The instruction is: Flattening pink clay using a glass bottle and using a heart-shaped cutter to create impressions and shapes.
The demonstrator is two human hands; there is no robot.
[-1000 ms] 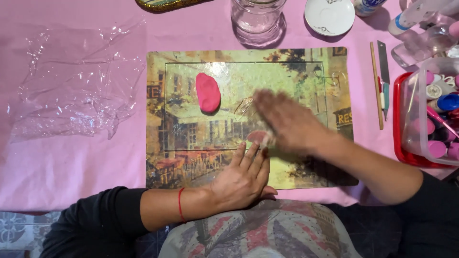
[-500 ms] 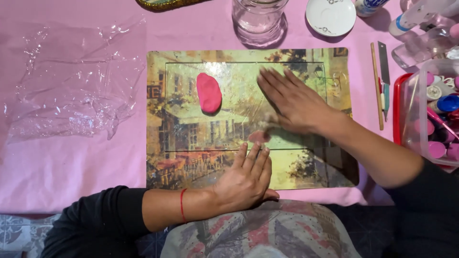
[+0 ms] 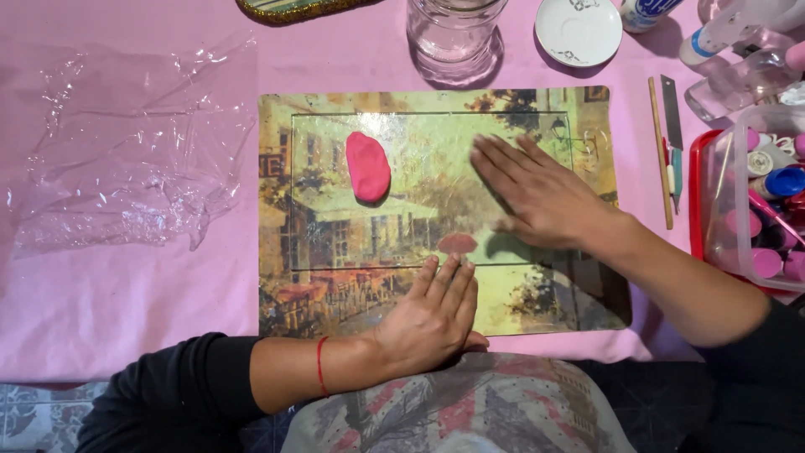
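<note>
The right hand (image 3: 537, 197) had slid up off the small pink clay piece (image 3: 457, 243), fingers spread flat on the placemat (image 3: 587, 126); left hand (image 3: 432, 315) lay flat below it. Even, light pressure suited smoothing here.

Crumpled plastic wrap (image 3: 126, 159) lies left on the pink tabletop (image 3: 126, 310). Up top, a glass jar (image 3: 454, 33) beside a white saucer (image 3: 579, 30). Right, a stick (image 3: 660, 151), blade (image 3: 672, 105) and paint bin (image 3: 755, 201).

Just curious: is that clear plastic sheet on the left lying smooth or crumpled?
Crumpled: the plastic sheet shows creases and raised folds across the pink tablecloth.
</note>
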